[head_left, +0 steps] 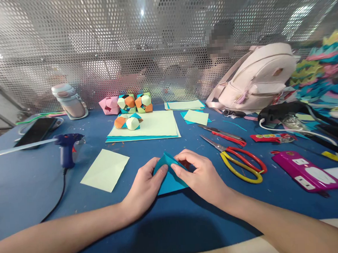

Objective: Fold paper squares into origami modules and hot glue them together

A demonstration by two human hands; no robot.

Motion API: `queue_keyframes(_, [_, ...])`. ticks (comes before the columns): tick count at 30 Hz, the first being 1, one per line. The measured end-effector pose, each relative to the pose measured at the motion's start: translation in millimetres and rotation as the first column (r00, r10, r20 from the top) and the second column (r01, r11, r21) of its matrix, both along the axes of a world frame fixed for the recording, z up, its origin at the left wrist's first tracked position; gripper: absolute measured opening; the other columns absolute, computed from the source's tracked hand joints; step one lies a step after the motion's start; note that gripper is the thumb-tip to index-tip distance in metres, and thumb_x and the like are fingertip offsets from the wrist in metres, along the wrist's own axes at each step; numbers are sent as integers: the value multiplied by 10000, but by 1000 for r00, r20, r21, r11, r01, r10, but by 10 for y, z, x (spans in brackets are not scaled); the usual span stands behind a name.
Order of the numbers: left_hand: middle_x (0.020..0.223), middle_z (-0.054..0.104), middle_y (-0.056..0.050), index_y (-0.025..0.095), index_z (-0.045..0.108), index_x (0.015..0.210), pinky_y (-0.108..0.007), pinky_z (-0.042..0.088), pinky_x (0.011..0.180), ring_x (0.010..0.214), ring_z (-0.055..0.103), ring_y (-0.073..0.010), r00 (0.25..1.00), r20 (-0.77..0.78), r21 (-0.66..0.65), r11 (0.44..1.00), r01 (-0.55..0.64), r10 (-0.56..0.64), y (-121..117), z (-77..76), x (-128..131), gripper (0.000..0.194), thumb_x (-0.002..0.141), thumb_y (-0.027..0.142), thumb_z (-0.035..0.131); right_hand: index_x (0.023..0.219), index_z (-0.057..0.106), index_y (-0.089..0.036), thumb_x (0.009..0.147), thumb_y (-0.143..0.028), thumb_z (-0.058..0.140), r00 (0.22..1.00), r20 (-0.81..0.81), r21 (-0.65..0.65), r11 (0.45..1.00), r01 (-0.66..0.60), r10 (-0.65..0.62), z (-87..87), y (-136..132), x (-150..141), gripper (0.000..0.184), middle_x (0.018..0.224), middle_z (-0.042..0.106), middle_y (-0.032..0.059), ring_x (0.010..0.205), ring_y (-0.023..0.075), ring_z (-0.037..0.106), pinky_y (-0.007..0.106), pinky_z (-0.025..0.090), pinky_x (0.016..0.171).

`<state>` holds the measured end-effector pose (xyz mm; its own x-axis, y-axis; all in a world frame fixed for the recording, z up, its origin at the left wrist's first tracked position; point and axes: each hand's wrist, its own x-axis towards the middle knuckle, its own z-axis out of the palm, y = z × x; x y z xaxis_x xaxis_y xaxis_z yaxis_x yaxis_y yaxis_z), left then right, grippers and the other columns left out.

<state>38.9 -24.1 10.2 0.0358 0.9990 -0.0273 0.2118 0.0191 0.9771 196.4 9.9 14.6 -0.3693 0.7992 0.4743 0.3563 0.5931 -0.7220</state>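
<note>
Pinching blue paper [171,182], left hand [146,182] and right hand [204,174] partly hide it; its peak [165,157] points forward, long axis unclear.

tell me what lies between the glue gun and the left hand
A pale green sheet lies between the glue gun and the left hand; the head view shows it.

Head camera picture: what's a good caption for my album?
Left hand and right hand pinch blue paper, between a glue gun and scissors.
</note>
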Motion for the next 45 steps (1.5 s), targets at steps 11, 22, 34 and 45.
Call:
queue_keyframes(11, [769, 599, 11, 170, 604, 854, -216, 426, 620, 697, 512, -122, 999, -1, 75, 996, -41, 41, 36, 109, -4, 213, 799, 372, 566, 712, 567, -182, 796, -186, 554, 1000, -19, -67, 998, -18, 17, 9, 16, 7, 85, 678, 540, -10, 620, 107, 495, 213, 410, 592])
queue_keyframes(22, [647, 535, 37, 168, 581, 726, -211, 383, 561, 613, 460, -106, 992, -117, 77, 997, -32, 41, 94, 80, -29, 191, 786, 348, 558, 711, 577, -172, 764, -207, 562, 999, -23, -244, 969, -44, 40, 22, 46, 9, 65, 638, 533, -20, 587, 97, 476, 199, 397, 536])
queue_keyframes(34, [626, 549, 31, 162, 596, 736, -216, 369, 508, 562, 474, -107, 999, -33, -139, 990, 14, -19, 166, 128, -50, 174, 690, 329, 613, 688, 593, -166, 754, -234, 575, 997, -42, -350, 933, -78, 67, -27, 98, 26, 96, 620, 525, -20, 563, 89, 458, 200, 382, 505])
queue_keyframes(45, [622, 561, 29, 152, 594, 717, -199, 365, 505, 545, 484, -88, 982, 187, -247, 966, 71, -24, 156, 151, -79, 120, 654, 239, 647, 740, 595, -183, 763, -147, 557, 983, -80, -230, 956, -181, 167, -44, 117, 56, 57, 712, 553, -8, 649, 103, 503, 216, 424, 601])
